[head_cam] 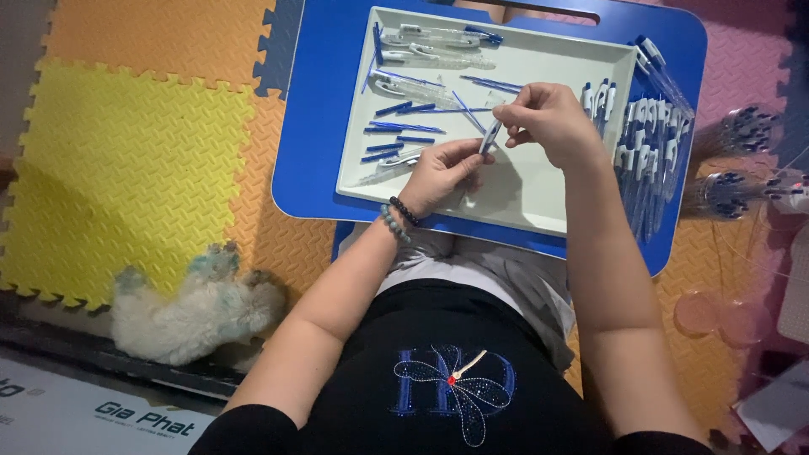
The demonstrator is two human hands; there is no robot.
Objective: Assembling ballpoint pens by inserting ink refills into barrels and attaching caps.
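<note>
Foam puzzle-mat floor [126, 160] in yellow, orange and pink squares; person seated on it, viewed from above. Nearest: a fluffy white toy [190, 312] with bluish patches, lying on the floor at the left. Next: blue lap counter [308, 160] carrying a white tray [539, 198]. Over the tray, left hand [438, 173], beaded bracelets at the wrist, grip pinching the lower end of a clear pen barrel [490, 135]. Right hand [552, 122], grip pinching the same barrel's upper end. Farther on the tray: loose blue refills [400, 128] and clear pen bodies [430, 38], scattered. At the counter's right edge: a row of assembled white-and-blue pens [653, 135], outside the tray.
</note>
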